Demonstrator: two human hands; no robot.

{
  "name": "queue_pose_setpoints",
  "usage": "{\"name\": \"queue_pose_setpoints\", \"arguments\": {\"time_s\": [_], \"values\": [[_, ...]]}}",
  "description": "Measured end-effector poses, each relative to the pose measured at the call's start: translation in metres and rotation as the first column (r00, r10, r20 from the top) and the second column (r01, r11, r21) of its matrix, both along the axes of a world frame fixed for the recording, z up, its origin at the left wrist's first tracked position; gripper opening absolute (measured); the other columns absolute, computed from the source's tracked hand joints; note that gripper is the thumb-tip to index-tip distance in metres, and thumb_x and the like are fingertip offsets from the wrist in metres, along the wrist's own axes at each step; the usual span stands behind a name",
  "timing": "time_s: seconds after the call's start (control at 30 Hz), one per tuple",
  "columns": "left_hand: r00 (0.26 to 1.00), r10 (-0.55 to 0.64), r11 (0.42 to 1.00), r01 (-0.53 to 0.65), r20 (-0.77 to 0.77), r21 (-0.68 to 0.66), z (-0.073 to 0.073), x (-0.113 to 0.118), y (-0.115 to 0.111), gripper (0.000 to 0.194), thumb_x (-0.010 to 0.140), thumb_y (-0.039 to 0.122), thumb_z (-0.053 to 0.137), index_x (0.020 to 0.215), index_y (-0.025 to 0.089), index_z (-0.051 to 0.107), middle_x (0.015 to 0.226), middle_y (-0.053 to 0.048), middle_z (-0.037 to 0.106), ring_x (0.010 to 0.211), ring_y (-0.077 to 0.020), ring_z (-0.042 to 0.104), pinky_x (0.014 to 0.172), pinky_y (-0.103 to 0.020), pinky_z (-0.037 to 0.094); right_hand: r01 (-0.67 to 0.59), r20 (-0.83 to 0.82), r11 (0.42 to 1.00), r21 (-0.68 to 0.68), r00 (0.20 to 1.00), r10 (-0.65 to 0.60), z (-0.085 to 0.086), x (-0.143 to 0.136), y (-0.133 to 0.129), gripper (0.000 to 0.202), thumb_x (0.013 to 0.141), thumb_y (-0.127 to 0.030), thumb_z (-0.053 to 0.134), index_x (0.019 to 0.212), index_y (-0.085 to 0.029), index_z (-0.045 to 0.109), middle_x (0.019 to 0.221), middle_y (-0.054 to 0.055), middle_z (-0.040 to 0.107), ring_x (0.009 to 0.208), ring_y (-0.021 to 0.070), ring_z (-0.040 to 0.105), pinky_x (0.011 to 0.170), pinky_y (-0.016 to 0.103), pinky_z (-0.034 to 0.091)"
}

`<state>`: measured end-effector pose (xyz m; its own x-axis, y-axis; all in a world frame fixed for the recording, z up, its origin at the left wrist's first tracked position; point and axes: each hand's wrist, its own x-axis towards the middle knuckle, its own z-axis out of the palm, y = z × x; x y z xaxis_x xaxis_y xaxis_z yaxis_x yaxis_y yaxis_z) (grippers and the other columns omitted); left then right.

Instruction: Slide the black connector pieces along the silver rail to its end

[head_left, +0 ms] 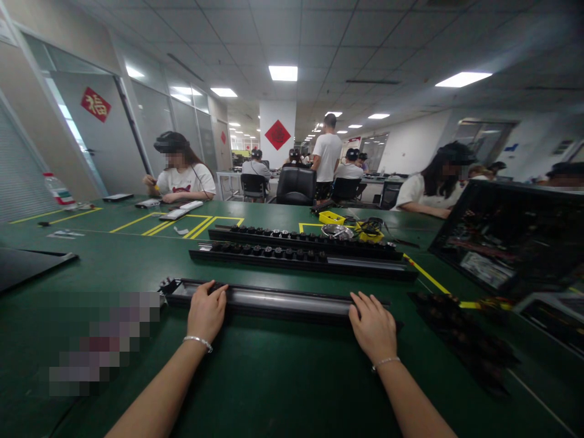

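A long black channel [287, 300] with a smooth grey inside lies crosswise on the green table in front of me. Near its left end, my left hand [206, 313] grips it, fingers bent over the far rim. My right hand [375, 325] grips the channel toward its right end, fingers a little apart over the top. Small dark parts [170, 286] sit at the left end. Beyond it lies a second black channel [369, 267], its left stretch filled with several round black pieces [268, 250]. Behind that is another filled channel [219, 235].
A dark pile of parts [465, 340] lies to the right, below a large open black case [506, 237]. Yellow trays [331, 218] and a metal bowl [337, 232] stand farther back. A bottle [58, 191] is at far left. Co-workers sit across the table.
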<state>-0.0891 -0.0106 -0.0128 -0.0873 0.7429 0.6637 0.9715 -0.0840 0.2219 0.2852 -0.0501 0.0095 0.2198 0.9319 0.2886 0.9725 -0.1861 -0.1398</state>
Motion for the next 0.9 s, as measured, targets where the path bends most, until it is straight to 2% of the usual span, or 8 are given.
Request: {"name": "queue_pose_setpoints", "arguments": {"time_s": [0.43, 0.9], "values": [[1.000, -0.001, 0.999, 0.002, 0.020, -0.035, 0.002, 0.006, -0.003, 0.043, 0.085, 0.032, 0.031, 0.098, 0.015, 0.068, 0.108, -0.015, 0.053, 0.105, -0.0253, 0.048, 0.092, -0.041, 0.041, 0.003, -0.023, 1.000, 0.000, 1.000, -0.003, 0.000, 0.001, 0.001, 0.049, 0.086, -0.040, 0.025, 0.126, -0.026, 0.048, 0.131, 0.000, 0.047, 0.125, 0.0211, 0.032, 0.099, 0.040, 0.026], [0.999, -0.052, 0.998, 0.052, -0.009, 0.020, -0.003, 0.012, -0.001, 0.039, 0.085, 0.030, 0.035, 0.098, 0.014, 0.068, 0.103, -0.015, 0.053, 0.102, -0.0246, 0.049, 0.091, -0.041, 0.043, -0.005, 0.008, 0.999, 0.034, 1.000, 0.004, 0.000, -0.001, -0.001, 0.048, 0.085, -0.038, 0.026, 0.124, -0.025, 0.050, 0.130, 0.000, 0.048, 0.124, 0.0199, 0.034, 0.098, 0.038, 0.027]]}}
